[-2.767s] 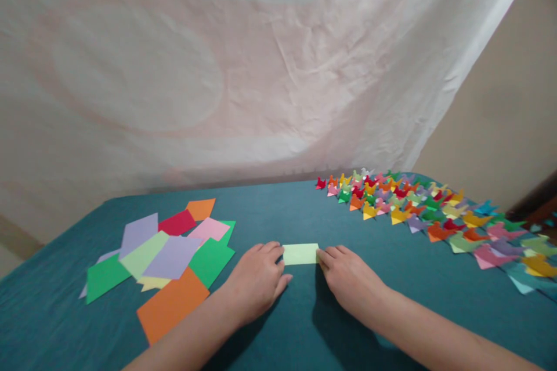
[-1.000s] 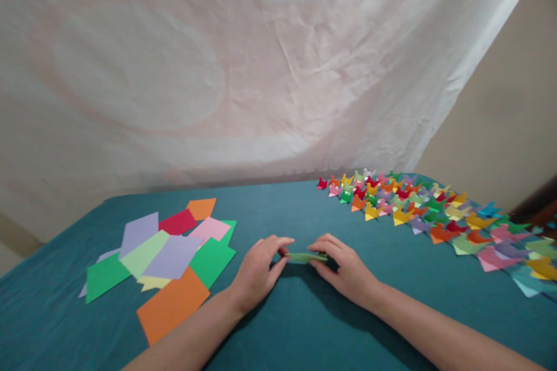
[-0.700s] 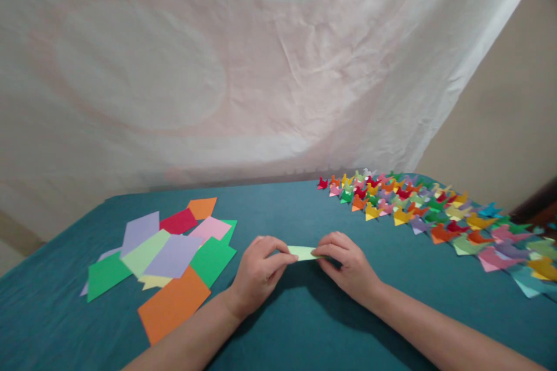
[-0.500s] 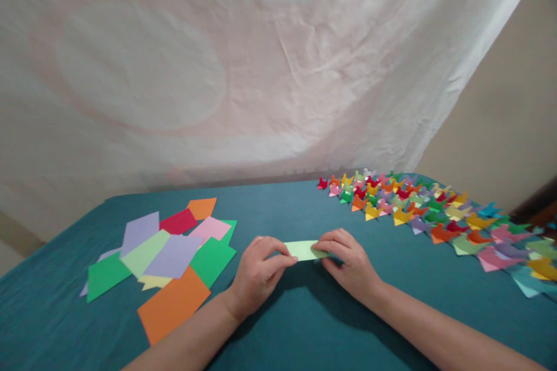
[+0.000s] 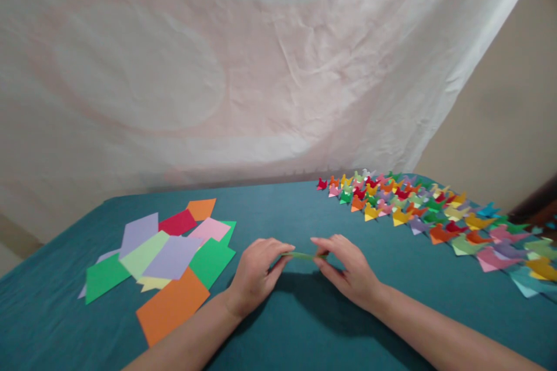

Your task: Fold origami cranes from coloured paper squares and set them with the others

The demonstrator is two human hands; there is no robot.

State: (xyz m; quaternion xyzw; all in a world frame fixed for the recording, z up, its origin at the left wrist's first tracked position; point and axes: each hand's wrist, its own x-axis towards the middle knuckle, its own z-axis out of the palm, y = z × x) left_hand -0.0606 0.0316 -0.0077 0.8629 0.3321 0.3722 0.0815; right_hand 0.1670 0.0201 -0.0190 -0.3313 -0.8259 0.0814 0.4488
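A light green piece of folded paper (image 5: 301, 255) stretches between my two hands, seen nearly edge-on as a thin, slightly bowed strip above the table. My left hand (image 5: 260, 269) pinches its left end between thumb and fingers. At the other end, my right hand (image 5: 346, 265) grips the paper with the thumb below and the fingers above. Both ends of the strip are hidden by my fingers.
Loose coloured paper sheets lie overlapping at the left, among them an orange sheet (image 5: 173, 308) and a purple sheet (image 5: 173, 257). Rows of small folded paper birds (image 5: 400, 217) stand at the right. A teal cloth (image 5: 278, 324) covers the table, and a pale sheet (image 5: 261, 69) hangs behind.
The green paper has tipped from showing its broad face to nearly edge-on. My fingers have shifted slightly at both ends, still holding it.
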